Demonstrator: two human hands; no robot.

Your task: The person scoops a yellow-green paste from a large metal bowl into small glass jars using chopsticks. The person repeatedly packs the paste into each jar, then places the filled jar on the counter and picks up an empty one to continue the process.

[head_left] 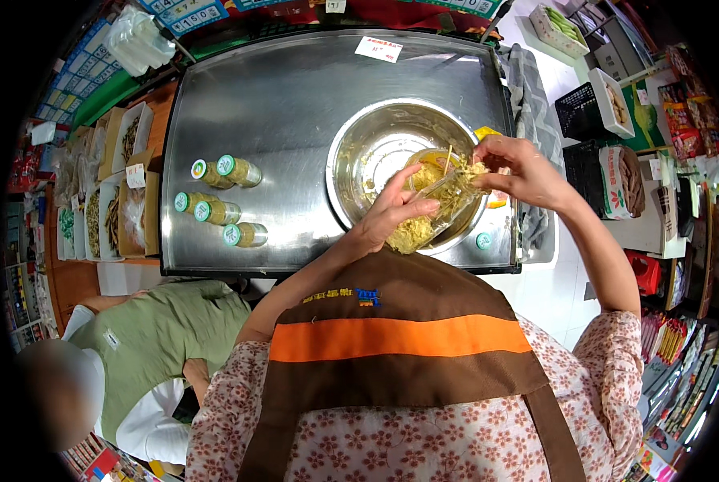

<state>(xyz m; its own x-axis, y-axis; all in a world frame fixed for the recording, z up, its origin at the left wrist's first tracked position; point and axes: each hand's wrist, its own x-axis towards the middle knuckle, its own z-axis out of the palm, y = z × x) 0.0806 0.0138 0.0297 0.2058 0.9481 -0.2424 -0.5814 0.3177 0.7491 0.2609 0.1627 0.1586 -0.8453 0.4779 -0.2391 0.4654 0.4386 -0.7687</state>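
A wide steel bowl (345,157) stands on the metal table and holds a yellow-green shredded food (411,231). Over its near side my left hand (391,213) is wrapped round a clear jar (448,217), which is tilted. My right hand (522,170) pinches a clump of the same shredded food (465,178) by the jar's mouth. A thin pale stick pokes up beside the clump; what it belongs to is hard to make out. Behind my hands, a yellow-rimmed container sits inside the bowl, partly hidden.
Several filled jars (219,210) with green lids stand at the table's left. A loose green lid (483,240) lies right of the bowl, near the front edge. Boxes of dried goods (126,145) line the left side. Another person in a green apron (162,337) bends at the lower left.
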